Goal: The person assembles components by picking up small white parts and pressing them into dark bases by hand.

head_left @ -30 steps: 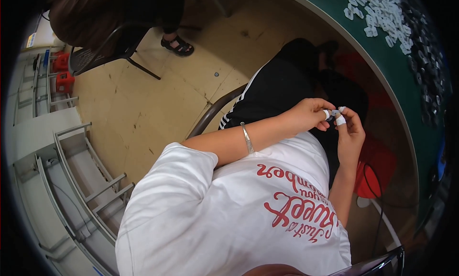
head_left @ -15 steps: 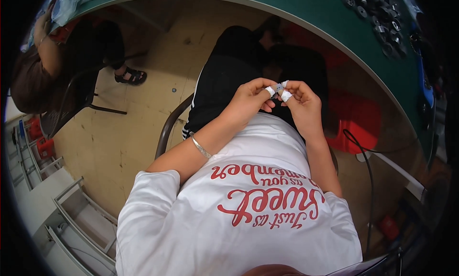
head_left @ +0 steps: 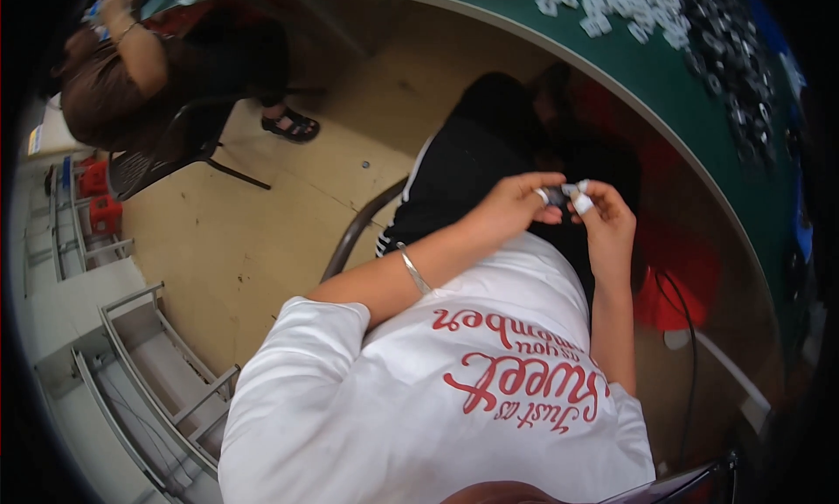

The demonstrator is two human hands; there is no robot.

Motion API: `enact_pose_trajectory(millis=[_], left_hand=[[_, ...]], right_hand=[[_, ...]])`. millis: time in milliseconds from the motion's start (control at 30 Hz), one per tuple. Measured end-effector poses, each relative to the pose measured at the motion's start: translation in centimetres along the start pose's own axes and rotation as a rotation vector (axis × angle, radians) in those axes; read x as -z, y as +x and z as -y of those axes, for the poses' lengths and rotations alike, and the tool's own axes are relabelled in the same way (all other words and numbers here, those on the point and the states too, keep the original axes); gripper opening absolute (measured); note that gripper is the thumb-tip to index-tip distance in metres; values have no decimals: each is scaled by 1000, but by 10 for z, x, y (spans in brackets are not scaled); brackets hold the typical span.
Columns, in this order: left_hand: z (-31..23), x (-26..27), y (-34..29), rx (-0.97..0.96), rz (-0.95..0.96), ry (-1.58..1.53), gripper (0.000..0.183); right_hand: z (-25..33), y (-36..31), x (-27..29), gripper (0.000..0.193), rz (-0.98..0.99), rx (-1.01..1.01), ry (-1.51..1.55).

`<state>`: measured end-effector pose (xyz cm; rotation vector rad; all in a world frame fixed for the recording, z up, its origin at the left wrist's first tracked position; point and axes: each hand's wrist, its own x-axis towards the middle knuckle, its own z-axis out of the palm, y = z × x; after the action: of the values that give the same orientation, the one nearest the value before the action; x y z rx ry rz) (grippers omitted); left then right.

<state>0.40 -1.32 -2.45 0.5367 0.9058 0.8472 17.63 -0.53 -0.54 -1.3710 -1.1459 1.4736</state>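
Note:
Over my lap, my left hand (head_left: 517,203) pinches a small dark part (head_left: 556,196) between white-taped fingertips. My right hand (head_left: 610,217), also with white tape on its fingers, meets it and pinches a small pale grey piece (head_left: 570,189) against the dark one. The two pieces touch or nearly touch; fingers hide much of both, so their exact kind cannot be made out.
A green table (head_left: 516,10) curves across the top. Small white plastic parts (head_left: 642,6) and black parts (head_left: 730,67) lie heaped on it. A co-worker (head_left: 105,93) sits at left. Beside my chair are a red stool (head_left: 677,286) and a black cable (head_left: 693,364).
The view has shifted, bringing the white parts on the table into sight. My hands stay together, their fingers slightly re-angled, and the dark part shows more between them.

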Motion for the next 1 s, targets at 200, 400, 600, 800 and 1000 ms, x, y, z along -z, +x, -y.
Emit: enact_pose_trajectory(millis=[200, 400, 600, 800, 1000], left_hand=[[-12, -1, -2, 41, 7, -45, 39], [-10, -7, -3, 22, -17, 61, 36], [-8, -8, -3, 15, -53, 71, 35], [-6, -5, -1, 21, -77, 47, 31], [-8, 0, 2, 35, -111, 9, 23]], right_hand=[[3, 2, -9, 12, -50, 34, -84], [-1, 2, -7, 11, -54, 21, -232], [-8, 2, -13, 11, -6, -144, -39], [-15, 6, -16, 17, -29, -235, 144], [-9, 5, -12, 15, 82, -311, 149]])
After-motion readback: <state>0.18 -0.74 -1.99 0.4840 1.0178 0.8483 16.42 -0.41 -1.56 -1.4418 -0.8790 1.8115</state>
